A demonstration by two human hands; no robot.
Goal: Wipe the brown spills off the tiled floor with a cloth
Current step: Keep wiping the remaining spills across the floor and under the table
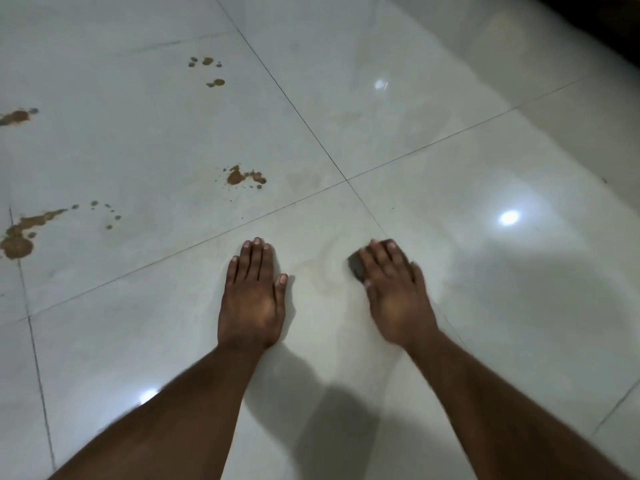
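Observation:
My left hand [251, 296] lies flat on the white tiled floor [485, 271], fingers straight and together. My right hand [394, 285] presses down on a small dark cloth [355, 266], which shows only at the hand's left edge; the rest is hidden under the palm and fingers. A faint pale smear [325, 275] curves on the tile between the two hands. Brown spills sit to the left: a splash [239, 176] above my left hand, a long streak [24, 233] at the left edge, a blot [15, 116] further up, and small drops [209, 69] at the top.
Thin grout lines [346, 181] cross just above my hands. Bright light reflections [509, 217] glare on the glossy tiles at right. A dark edge [602, 22] runs along the top right corner.

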